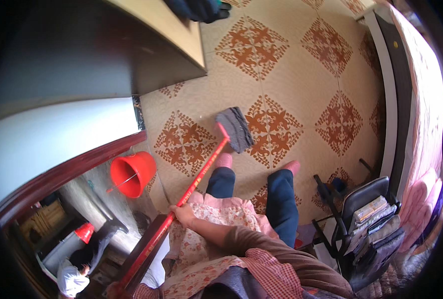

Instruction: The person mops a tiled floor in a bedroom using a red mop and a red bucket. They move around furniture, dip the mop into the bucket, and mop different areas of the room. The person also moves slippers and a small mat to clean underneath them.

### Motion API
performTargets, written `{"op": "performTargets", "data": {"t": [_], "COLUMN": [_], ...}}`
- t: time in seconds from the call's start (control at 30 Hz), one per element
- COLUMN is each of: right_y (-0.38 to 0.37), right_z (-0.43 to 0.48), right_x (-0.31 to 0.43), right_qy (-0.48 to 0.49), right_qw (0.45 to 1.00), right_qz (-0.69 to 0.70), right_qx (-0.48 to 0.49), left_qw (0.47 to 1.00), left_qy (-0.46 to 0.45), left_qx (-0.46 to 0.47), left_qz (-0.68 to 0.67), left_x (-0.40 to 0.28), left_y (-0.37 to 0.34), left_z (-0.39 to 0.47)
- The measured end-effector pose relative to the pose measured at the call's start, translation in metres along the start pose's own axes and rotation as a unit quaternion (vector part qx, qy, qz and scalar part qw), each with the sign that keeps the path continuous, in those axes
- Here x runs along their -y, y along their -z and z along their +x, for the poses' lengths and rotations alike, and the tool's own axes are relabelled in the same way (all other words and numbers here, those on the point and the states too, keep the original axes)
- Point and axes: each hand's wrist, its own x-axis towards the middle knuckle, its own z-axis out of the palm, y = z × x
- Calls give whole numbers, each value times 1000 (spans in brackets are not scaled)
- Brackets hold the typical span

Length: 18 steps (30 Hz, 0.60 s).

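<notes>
A flat mop with a red handle [202,172] slants from the lower left towards the middle of the floor. Its grey cloth head [235,129] rests on the tiles just ahead of my feet. My right hand [183,215] is wrapped around the middle of the handle, in front of my flowered apron [221,216]. Low at the left rim, my left hand [116,290] is closed around the upper end of the handle; it is dim and partly cut off. A red bucket [149,170] with a wire handle stands left of the mop, by the doorway.
A dark cabinet [161,56] juts in at upper left. At right, a black chair [369,190] bears folded cloths, beside a bed [387,93] with pink covers. Through the doorway at lower left is another person [71,278] in white. Dark shoes [221,12] show at the top.
</notes>
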Motion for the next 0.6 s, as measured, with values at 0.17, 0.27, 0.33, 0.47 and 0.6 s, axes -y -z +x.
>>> {"op": "performTargets", "data": {"t": [0.17,0.27,0.33,0.47,0.6], "right_y": [39,110,155,184,115], "right_z": [-31,-8,11,41,55], "right_x": [13,83,139,216,162], "right_qy": [129,193,218,184,130], "right_qw": [988,960,926,944,965], "right_qz": [65,5,33,63,-60], "right_qx": [-60,-203,-308,-268,-218], "left_qw": [995,992,962,877,912], "left_qy": [-66,-78,-127,-382,-242], "left_qx": [39,101,186,239,139], "left_qz": [57,-23,-155,-167,-302], "left_x": [45,53,46,16,5], "left_y": [29,-45,-118,-178,-126], "left_z": [8,45,76,92,39]}}
